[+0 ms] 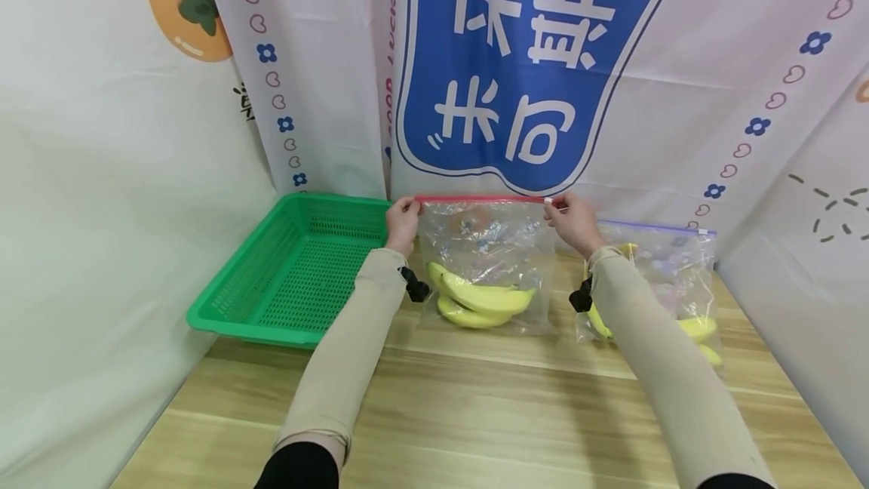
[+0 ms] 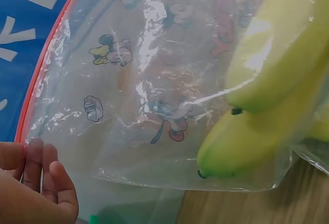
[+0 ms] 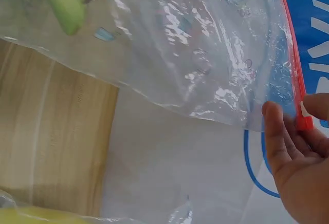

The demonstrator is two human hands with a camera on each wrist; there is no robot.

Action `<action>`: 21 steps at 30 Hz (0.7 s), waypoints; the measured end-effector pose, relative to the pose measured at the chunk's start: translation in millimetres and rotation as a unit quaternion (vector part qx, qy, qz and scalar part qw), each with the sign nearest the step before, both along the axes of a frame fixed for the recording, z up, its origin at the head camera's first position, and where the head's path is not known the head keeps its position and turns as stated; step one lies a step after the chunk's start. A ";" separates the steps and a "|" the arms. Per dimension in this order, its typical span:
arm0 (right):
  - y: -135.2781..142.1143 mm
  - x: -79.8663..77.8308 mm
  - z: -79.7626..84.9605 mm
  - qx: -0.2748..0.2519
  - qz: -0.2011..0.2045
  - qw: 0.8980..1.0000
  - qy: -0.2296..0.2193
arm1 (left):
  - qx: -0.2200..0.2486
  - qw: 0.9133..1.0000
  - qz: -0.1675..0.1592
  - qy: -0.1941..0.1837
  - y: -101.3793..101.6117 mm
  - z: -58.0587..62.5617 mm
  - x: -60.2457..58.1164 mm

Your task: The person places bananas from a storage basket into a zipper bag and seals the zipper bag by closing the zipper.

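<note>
A clear zip bag [image 1: 487, 247] with a red top strip stands upright on the table, several bananas [image 1: 478, 299] lying at its bottom. My left hand [image 1: 403, 225] pinches the left end of the red strip; in the left wrist view that hand [image 2: 38, 183] has thumb and fingers at the strip's edge. At the strip's other end my right hand [image 1: 573, 223] grips the corner by the white slider [image 3: 305, 112]. The right wrist view shows the thumb and fingers of this hand [image 3: 300, 157] around that corner. Cartoon prints mark the bag's film.
Left of the bag stands a green plastic basket [image 1: 299, 270] with slotted sides. A second zip bag [image 1: 679, 270] with a purple strip and bananas lies to the right, partly behind my right forearm. A printed cloth [image 1: 326, 96] hangs behind the wooden table [image 1: 475, 413].
</note>
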State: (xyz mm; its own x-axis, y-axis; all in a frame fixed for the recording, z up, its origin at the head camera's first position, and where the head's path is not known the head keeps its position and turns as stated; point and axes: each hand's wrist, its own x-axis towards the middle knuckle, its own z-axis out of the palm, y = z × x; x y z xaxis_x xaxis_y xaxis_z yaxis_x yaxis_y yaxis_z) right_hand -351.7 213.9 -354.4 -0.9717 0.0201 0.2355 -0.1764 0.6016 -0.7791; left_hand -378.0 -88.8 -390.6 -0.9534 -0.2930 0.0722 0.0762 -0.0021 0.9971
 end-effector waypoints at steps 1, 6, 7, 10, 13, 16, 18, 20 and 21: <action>0.0 -0.9 -2.7 0.000 0.006 1.000 -0.003 | -0.006 1.000 -0.002 -0.009 0.1 -1.6 -0.6; -0.7 -2.6 -12.7 -0.006 0.041 0.999 -0.028 | -0.021 0.999 -0.029 -0.037 0.4 -8.2 -4.2; -1.2 -2.4 -13.6 -0.005 0.045 0.998 -0.034 | -0.022 0.998 -0.036 -0.040 0.2 -9.3 -4.6; -2.3 -1.0 -15.5 -0.002 0.051 0.997 -0.055 | -0.024 0.997 -0.057 -0.044 0.1 -11.8 -4.7; -3.7 1.5 -16.8 0.009 0.044 0.996 -0.071 | -0.033 0.995 -0.074 -0.051 -0.8 -13.3 -3.6; -6.4 4.3 -17.5 0.022 0.036 0.996 -0.073 | -0.052 0.994 -0.081 -0.054 -2.0 -13.5 -0.8; -9.0 7.7 -17.5 0.033 0.035 0.997 -0.063 | -0.069 0.993 -0.080 -0.053 -2.5 -13.0 2.7; -12.7 13.6 -17.4 0.045 0.039 0.997 -0.050 | -0.084 0.992 -0.079 -0.052 -3.2 -11.9 8.0; -15.0 17.7 -17.3 0.056 0.041 0.997 -0.043 | -0.091 0.991 -0.079 -0.050 -3.4 -11.5 11.2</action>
State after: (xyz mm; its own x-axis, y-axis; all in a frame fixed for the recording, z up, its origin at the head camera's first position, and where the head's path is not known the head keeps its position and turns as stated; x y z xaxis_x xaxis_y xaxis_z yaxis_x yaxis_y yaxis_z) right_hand -334.0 198.9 -371.7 -0.9856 -0.0817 0.1477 -0.1639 0.6721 -0.7221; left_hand -366.8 -92.2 -402.1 -0.9913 -0.1308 0.0134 -0.0098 0.1754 0.9845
